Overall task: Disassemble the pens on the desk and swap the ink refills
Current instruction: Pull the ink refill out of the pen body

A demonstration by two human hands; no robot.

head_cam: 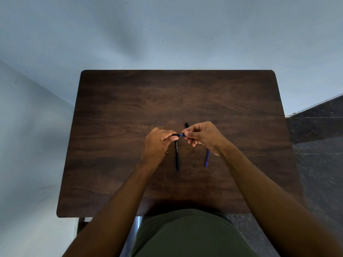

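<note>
Both my hands hold one dark pen [179, 135] level above the middle of the brown desk [130, 108]. My left hand [157, 143] grips its left part. My right hand [203, 137] pinches its right end, where a short blue section shows between the hands. Under the hands a black pen barrel [177, 156] with white lettering lies on the desk, pointing toward me. A thin blue refill [206, 158] lies to its right, partly under my right wrist. A small black piece [186, 124], perhaps a cap, lies just beyond my right hand.
The desk stands against a pale wall, with its near edge at my lap. Dark tiled floor [315, 145] runs along the right side.
</note>
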